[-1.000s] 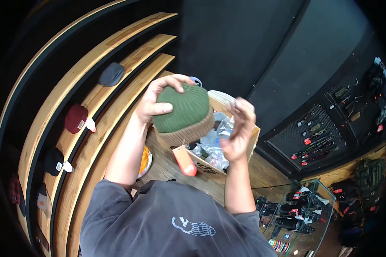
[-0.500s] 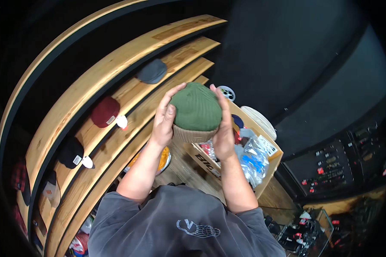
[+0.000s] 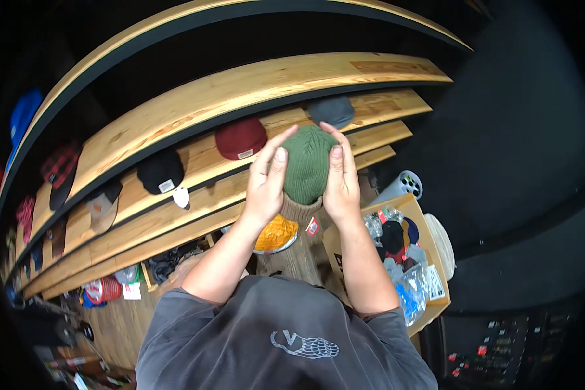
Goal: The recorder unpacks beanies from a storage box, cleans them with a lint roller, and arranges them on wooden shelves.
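Observation:
Between my two hands is a green ribbed beanie [image 3: 307, 166] with a brown folded cuff at its lower end. My left hand [image 3: 266, 179] presses on its left side, fingers pointing up. On its right side my right hand [image 3: 340, 179] does the same. A small red and white tag [image 3: 312, 225] hangs below the cuff. Just beyond the beanie, on a wooden shelf, lie a grey cap [image 3: 331, 112] and a dark red beanie [image 3: 241, 138].
Long wooden shelves [image 3: 260, 71] run across ahead, with a black cap [image 3: 160, 172] and a tan-grey cap [image 3: 104, 207] farther left. At right stands an open cardboard box [image 3: 437, 286] of hats and plastic bags. A yellow-orange bundle [image 3: 276, 234] lies below the shelves.
My view has turned left, so the shelves now spread wider and the box sits farther right. The beanie has turned and looks narrower between my hands; its tag now shows.

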The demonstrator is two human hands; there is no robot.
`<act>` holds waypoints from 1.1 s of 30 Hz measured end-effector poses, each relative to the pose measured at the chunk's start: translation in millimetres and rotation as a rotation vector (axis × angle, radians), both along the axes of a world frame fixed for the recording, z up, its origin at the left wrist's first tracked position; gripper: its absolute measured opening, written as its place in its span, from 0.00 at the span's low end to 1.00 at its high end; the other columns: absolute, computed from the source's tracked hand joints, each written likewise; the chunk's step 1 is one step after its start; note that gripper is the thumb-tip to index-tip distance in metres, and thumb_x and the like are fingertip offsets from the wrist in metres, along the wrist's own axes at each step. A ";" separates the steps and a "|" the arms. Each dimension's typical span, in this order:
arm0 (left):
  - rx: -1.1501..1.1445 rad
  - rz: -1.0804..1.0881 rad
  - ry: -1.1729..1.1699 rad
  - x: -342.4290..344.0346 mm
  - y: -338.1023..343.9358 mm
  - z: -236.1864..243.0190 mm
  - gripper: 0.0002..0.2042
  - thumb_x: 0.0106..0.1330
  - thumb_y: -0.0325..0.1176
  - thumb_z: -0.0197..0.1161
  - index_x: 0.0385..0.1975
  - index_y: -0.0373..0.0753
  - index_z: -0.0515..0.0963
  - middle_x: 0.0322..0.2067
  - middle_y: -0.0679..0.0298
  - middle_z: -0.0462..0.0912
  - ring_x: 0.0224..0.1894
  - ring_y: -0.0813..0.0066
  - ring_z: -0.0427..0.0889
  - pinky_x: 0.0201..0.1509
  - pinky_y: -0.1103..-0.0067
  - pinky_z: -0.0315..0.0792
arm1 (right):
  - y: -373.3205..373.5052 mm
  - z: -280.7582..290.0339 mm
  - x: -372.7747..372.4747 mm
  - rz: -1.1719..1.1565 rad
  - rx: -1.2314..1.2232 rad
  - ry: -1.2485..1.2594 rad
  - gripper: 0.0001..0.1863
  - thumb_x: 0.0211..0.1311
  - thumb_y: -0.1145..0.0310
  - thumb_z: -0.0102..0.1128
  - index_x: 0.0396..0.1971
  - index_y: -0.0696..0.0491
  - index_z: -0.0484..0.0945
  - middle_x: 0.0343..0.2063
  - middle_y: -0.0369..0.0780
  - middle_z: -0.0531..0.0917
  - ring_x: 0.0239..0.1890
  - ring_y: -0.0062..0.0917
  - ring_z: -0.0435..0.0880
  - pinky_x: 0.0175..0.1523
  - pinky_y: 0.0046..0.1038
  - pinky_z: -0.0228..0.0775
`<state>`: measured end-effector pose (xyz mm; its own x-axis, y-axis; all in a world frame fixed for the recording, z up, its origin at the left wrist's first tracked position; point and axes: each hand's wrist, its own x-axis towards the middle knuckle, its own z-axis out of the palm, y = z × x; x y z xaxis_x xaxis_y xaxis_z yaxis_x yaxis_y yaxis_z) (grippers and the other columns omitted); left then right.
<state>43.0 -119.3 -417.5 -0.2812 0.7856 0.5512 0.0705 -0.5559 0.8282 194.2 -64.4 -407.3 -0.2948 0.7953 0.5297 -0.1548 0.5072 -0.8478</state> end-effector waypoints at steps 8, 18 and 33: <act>-0.007 0.185 -0.084 -21.1 -31.5 9.5 0.28 0.91 0.50 0.46 0.72 0.32 0.76 0.68 0.54 0.82 0.72 0.67 0.77 0.79 0.71 0.66 | -14.3 14.0 -25.5 0.348 -0.105 -0.037 0.34 0.91 0.44 0.37 0.81 0.53 0.56 0.71 0.49 0.73 0.75 0.35 0.70 0.81 0.38 0.58; 0.040 0.598 -0.208 -94.5 -65.0 41.6 0.24 0.90 0.47 0.53 0.60 0.30 0.84 0.54 0.56 0.90 0.56 0.75 0.87 0.63 0.77 0.79 | -14.5 56.3 -67.2 0.773 0.087 -0.111 0.45 0.82 0.58 0.64 0.85 0.55 0.47 0.78 0.54 0.62 0.80 0.40 0.65 0.83 0.40 0.57; 0.019 0.565 0.037 -285.9 -71.1 93.4 0.30 0.79 0.40 0.71 0.75 0.31 0.74 0.63 0.50 0.85 0.65 0.70 0.84 0.73 0.74 0.75 | 43.5 93.5 -292.8 0.550 0.261 -0.149 0.48 0.74 0.47 0.73 0.81 0.59 0.60 0.66 0.55 0.82 0.69 0.39 0.83 0.71 0.39 0.79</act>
